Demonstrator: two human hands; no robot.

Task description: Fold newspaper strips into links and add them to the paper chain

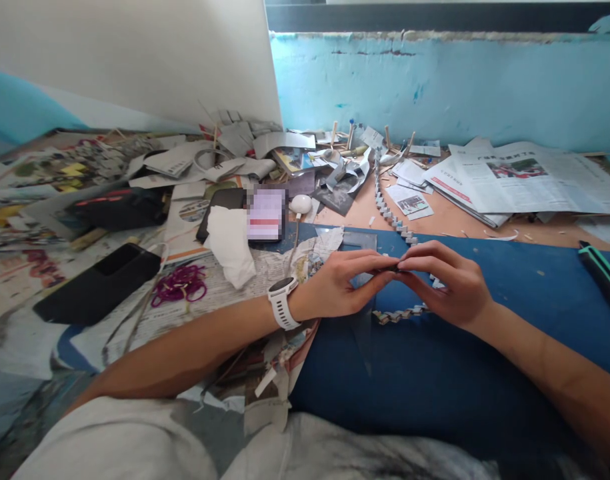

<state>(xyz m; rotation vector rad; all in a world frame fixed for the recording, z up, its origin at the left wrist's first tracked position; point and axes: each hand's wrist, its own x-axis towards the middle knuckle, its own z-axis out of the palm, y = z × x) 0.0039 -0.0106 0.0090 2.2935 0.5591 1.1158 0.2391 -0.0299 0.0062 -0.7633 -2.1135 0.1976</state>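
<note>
My left hand (352,280), with a white watch (283,301) at the wrist, and my right hand (447,283) meet above the blue mat (409,373). Fingertips of both hands are closed in a pinch on a small, thin, dark piece (393,269); it looks like folded paper, but most of it is hidden. A zigzag chain of folded paper (402,313) lies on the mat, passes behind my right hand and runs on toward the back of the table. Under and beside my left hand lies a clear set square (362,240).
A cutter knife (602,270) rests at the right. Newspapers (529,177) and paper scraps (345,177) lie at the back. To the left are a phone with a lit screen (266,213), a white tissue (229,243), purple cord (179,285) and a black device (99,280).
</note>
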